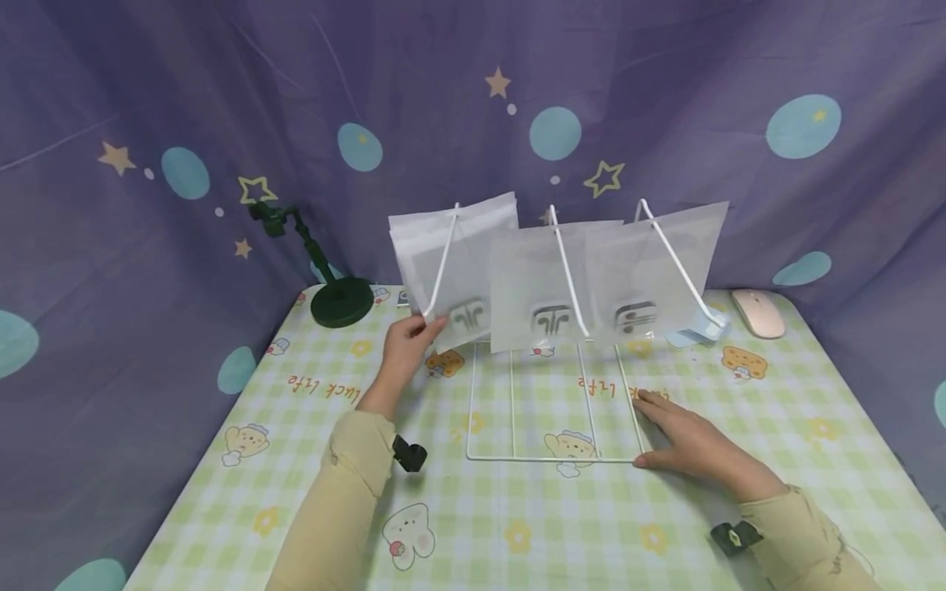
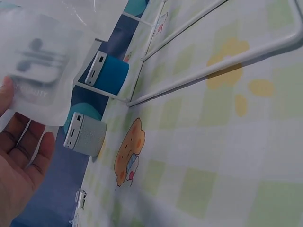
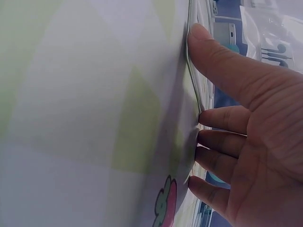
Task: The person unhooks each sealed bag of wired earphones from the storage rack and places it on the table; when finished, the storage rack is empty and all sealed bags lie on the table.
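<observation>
Far left on a green-checked cloth [image 1: 480, 513], a dark stand [image 1: 318, 258] with a round base. Next, a left hand [image 1: 405, 351], thumb in front and fingers behind, pinching the lower left edge of the left pouches [image 1: 476, 263]. Layered whitish pouches there, hanging behind the long prong of a left hook [image 1: 441, 263]. Beyond them, from the left wrist, a grey box [image 2: 90, 136] and a blue box [image 2: 111, 74].

At centre, a middle pouch [image 1: 526, 279] on a middle hook [image 1: 567, 267]; below, the flat base of a white wire rack [image 1: 547, 460]. Farther right, a right pouch [image 1: 631, 267] on a right hook [image 1: 681, 263]. Earphone shapes [image 1: 548, 318] low on all three front pouches. Under the right hook's tip, a pale blue packet [image 1: 695, 331], partly hidden.

Nearer, a right hand [image 1: 683, 439], thumb and fingers apart, touching the rack base's right side and front corner without grasping. Far right, a pale pink mouse [image 1: 759, 313] near the back edge.
</observation>
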`<control>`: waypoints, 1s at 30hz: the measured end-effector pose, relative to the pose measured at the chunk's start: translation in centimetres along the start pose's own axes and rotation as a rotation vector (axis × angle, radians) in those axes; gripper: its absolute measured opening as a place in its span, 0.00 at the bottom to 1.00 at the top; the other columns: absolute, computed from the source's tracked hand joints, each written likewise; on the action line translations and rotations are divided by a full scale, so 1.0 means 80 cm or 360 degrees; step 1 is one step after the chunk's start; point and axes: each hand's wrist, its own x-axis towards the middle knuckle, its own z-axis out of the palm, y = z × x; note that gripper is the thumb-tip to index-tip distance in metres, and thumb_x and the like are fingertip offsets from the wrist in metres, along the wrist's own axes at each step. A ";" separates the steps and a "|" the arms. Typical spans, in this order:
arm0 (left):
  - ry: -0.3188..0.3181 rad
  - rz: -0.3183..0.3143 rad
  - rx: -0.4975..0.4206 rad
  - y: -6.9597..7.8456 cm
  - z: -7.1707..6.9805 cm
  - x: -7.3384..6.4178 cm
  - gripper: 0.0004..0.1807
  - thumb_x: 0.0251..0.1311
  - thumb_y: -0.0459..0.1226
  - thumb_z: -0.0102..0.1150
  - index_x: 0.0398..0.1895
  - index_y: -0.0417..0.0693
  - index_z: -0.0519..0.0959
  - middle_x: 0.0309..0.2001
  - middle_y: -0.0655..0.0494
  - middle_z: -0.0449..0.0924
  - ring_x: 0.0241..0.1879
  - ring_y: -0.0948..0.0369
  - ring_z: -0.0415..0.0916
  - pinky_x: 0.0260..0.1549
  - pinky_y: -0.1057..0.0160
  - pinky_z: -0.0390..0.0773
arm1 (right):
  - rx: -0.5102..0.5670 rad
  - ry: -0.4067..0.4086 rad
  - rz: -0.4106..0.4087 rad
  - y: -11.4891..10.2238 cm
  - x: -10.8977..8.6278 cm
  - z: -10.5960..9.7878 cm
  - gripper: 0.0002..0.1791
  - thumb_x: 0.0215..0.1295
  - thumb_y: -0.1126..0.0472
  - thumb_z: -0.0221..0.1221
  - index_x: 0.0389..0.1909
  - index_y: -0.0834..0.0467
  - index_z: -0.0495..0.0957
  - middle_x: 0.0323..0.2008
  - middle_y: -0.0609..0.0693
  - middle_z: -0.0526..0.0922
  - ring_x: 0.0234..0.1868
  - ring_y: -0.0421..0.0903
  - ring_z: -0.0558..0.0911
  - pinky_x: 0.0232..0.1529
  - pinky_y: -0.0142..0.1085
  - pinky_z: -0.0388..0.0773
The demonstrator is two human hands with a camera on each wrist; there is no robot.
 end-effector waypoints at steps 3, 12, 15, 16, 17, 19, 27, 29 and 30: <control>0.0038 0.0002 -0.0026 -0.001 -0.001 -0.006 0.17 0.62 0.44 0.65 0.38 0.35 0.85 0.28 0.52 0.79 0.29 0.61 0.70 0.29 0.67 0.71 | 0.0000 0.0000 0.0006 0.000 0.000 0.000 0.51 0.48 0.43 0.73 0.67 0.69 0.66 0.69 0.68 0.61 0.66 0.70 0.63 0.59 0.61 0.66; 0.0125 0.0036 -0.0194 0.001 -0.004 -0.026 0.18 0.68 0.43 0.58 0.48 0.35 0.82 0.41 0.42 0.83 0.36 0.62 0.73 0.36 0.69 0.73 | 0.0005 0.0016 -0.0010 -0.001 -0.001 -0.002 0.51 0.48 0.44 0.73 0.66 0.70 0.66 0.68 0.69 0.62 0.66 0.70 0.64 0.59 0.61 0.66; 0.0161 0.0013 -0.0265 0.002 -0.004 -0.032 0.17 0.69 0.39 0.56 0.49 0.32 0.81 0.47 0.39 0.82 0.39 0.64 0.75 0.40 0.70 0.73 | 0.0004 0.0014 -0.0009 -0.001 -0.002 -0.002 0.51 0.48 0.43 0.73 0.66 0.70 0.66 0.68 0.69 0.62 0.66 0.70 0.64 0.59 0.61 0.66; 0.0170 0.0002 -0.0290 0.003 -0.004 -0.034 0.17 0.69 0.38 0.56 0.49 0.31 0.80 0.48 0.39 0.82 0.40 0.65 0.75 0.42 0.70 0.73 | 0.0003 0.0014 -0.0007 0.000 -0.002 -0.001 0.51 0.48 0.43 0.73 0.66 0.70 0.66 0.68 0.69 0.62 0.66 0.70 0.64 0.59 0.61 0.66; 0.0176 -0.0007 -0.0328 0.004 -0.004 -0.036 0.17 0.70 0.37 0.55 0.50 0.30 0.80 0.48 0.38 0.82 0.40 0.64 0.75 0.42 0.70 0.73 | 0.0002 0.0014 -0.0008 0.000 -0.002 -0.001 0.51 0.48 0.43 0.73 0.67 0.69 0.66 0.69 0.69 0.62 0.66 0.70 0.64 0.59 0.61 0.66; 0.0177 -0.0033 -0.0401 0.005 -0.004 -0.039 0.17 0.70 0.37 0.54 0.52 0.29 0.79 0.49 0.39 0.81 0.41 0.66 0.76 0.43 0.70 0.75 | -0.0002 0.0015 -0.0008 0.001 -0.002 0.000 0.51 0.48 0.43 0.73 0.67 0.69 0.66 0.69 0.68 0.62 0.66 0.70 0.64 0.59 0.61 0.66; 0.0141 -0.0040 -0.0600 0.007 -0.007 -0.057 0.19 0.72 0.36 0.52 0.56 0.28 0.75 0.46 0.46 0.83 0.39 0.66 0.78 0.40 0.69 0.78 | 0.0005 0.0022 -0.0017 0.002 -0.002 0.003 0.51 0.49 0.42 0.72 0.67 0.69 0.66 0.69 0.68 0.62 0.66 0.69 0.63 0.59 0.61 0.66; 0.0144 -0.0031 -0.0640 0.008 -0.008 -0.062 0.19 0.71 0.35 0.52 0.56 0.26 0.75 0.42 0.53 0.84 0.38 0.66 0.78 0.38 0.70 0.77 | -0.0003 0.0029 -0.0021 0.002 -0.002 0.003 0.51 0.49 0.42 0.72 0.67 0.69 0.66 0.69 0.68 0.62 0.66 0.69 0.64 0.59 0.61 0.66; 0.0150 -0.0026 -0.0652 0.010 -0.009 -0.064 0.19 0.71 0.35 0.52 0.56 0.26 0.75 0.40 0.57 0.83 0.37 0.66 0.77 0.37 0.70 0.77 | -0.0006 0.0032 -0.0024 0.002 -0.002 0.003 0.51 0.49 0.42 0.72 0.67 0.69 0.66 0.69 0.68 0.62 0.66 0.69 0.64 0.59 0.61 0.66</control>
